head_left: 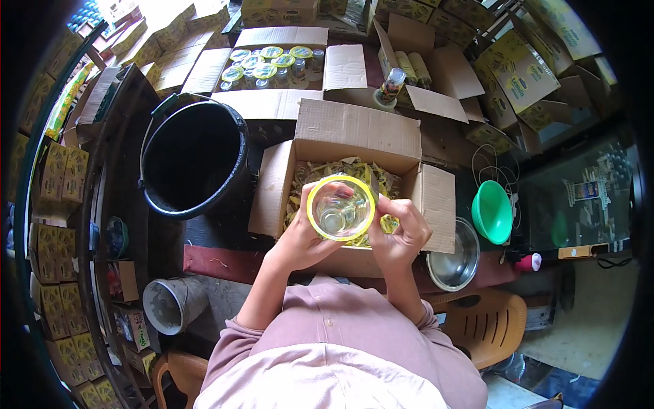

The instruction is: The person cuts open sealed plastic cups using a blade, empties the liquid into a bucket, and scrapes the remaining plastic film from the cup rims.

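Observation:
My left hand (pixel 298 238) is wrapped round the left side of a clear plastic cup (pixel 332 219) with a yellow rim. On the cup's right side, my right hand (pixel 402 232) pinches at the rim, where a thin dark edge shows; I cannot make out what that is. Both hands are above an open cardboard box (pixel 357 129), which holds many yellow and clear pieces (pixel 347 165).
A black bucket (pixel 194 157) stands at left, a grey bucket (pixel 167 307) lower down. At right are a green bowl (pixel 492 213) and a metal bowl (pixel 455 255). Behind are a box of lidded cups (pixel 264 68), a filled jar (pixel 390 88) and stacked cartons (pixel 521 71).

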`<state>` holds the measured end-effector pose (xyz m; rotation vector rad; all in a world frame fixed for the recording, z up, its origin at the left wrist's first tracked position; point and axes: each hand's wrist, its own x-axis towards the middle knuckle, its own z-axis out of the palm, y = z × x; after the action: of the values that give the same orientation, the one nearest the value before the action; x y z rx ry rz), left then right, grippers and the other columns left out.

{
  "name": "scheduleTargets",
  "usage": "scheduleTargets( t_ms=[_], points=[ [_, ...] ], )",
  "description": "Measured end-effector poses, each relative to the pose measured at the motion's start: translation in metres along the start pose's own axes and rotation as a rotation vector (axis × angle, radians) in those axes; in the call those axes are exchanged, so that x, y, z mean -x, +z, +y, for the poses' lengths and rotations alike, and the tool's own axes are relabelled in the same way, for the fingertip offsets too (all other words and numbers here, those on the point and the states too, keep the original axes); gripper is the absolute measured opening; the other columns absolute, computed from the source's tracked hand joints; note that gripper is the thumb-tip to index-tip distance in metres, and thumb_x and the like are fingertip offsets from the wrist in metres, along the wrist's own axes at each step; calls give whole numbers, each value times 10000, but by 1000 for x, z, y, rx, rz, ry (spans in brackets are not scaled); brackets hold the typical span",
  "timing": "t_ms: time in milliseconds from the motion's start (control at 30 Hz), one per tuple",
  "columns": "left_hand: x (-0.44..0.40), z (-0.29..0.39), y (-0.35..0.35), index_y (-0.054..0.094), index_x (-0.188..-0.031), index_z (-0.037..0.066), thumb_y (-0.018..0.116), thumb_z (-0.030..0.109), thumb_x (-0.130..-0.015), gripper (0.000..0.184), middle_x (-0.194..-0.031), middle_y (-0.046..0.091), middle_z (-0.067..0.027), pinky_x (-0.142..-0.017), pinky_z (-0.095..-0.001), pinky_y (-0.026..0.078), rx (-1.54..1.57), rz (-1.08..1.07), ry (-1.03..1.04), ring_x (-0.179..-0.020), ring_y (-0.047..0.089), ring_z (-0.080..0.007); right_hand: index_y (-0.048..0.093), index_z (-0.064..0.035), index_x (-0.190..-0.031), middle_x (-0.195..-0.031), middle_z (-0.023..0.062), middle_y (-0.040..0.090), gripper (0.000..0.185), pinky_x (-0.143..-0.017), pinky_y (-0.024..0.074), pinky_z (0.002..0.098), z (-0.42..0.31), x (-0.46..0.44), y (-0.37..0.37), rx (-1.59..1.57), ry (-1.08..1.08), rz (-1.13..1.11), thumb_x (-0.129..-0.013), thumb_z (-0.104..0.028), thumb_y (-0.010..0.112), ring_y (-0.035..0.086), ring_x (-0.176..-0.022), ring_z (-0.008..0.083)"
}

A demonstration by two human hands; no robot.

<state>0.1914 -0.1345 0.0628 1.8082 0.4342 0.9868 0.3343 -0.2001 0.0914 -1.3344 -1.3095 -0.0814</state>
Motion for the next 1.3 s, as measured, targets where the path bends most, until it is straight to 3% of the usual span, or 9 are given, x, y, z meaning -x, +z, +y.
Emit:
scheduleTargets(
  t_ms=[133,233,433,533,733,833,1033,1300],
  points=[
    [-3,5,-3,295,-1265,18,690,47,-700,689,-1173,443,-123,-977,-341,353,2,-27,-27,-1127,454,-230,636,-3,-812,-683,81,615,180,-546,477,228,3,-2,-1,-72,76,13,-656,76,675,598,-581,124],
    [-3,-1,2,275,-1280,15,660,30,-733,670,-1193,432,-126,-993,-342,341,254,54,-55,-1146,441,-219,624,-1,-796,-687,77,614,162,-545,471,223,-2,-1,-6,-98,155,15,-661,72,675,599,-583,120],
    [-1,-2,5,267,-1283,8,633,16,-768,632,-1215,403,-130,-1010,-349,324,270,86,-73,-1166,416,-210,606,0,-783,-673,70,607,152,-537,460,219,-15,8,-6,-178,232,32,-660,50,682,598,-576,119],
    [-2,-1,5,269,-1279,5,636,15,-766,631,-1215,392,-130,-1011,-348,321,226,81,-61,-1172,409,-212,573,12,-804,-727,48,571,170,-582,461,206,-10,17,-1,-143,207,-15,-681,79,669,564,-633,85],
    [-1,2,5,279,-1268,8,636,9,-755,624,-1210,385,-130,-997,-347,335,149,80,-54,-1159,418,-220,611,3,-795,-676,74,603,158,-525,486,232,-13,13,3,-81,158,35,-660,42,684,601,-587,134],
    [-3,5,3,289,-1258,12,634,6,-749,615,-1194,392,-127,-979,-345,351,92,63,-41,-1139,435,-225,581,14,-787,-701,62,577,170,-543,459,219,-14,12,3,-44,108,29,-659,82,670,576,-600,106],
    [-2,8,-1,312,-1236,10,639,18,-742,592,-1163,413,-125,-960,-338,364,-14,27,-54,-1111,459,-234,618,-2,-810,-675,83,597,182,-540,487,242,-19,5,0,93,60,10,-651,61,682,602,-586,149],
    [1,6,-3,298,-1240,18,662,56,-732,625,-1171,430,-137,-963,-349,360,-61,-37,-77,-1104,468,-247,635,-8,-844,-678,81,597,224,-533,470,248,-11,1,2,43,15,19,-638,66,682,599,-576,144]
  ],
)
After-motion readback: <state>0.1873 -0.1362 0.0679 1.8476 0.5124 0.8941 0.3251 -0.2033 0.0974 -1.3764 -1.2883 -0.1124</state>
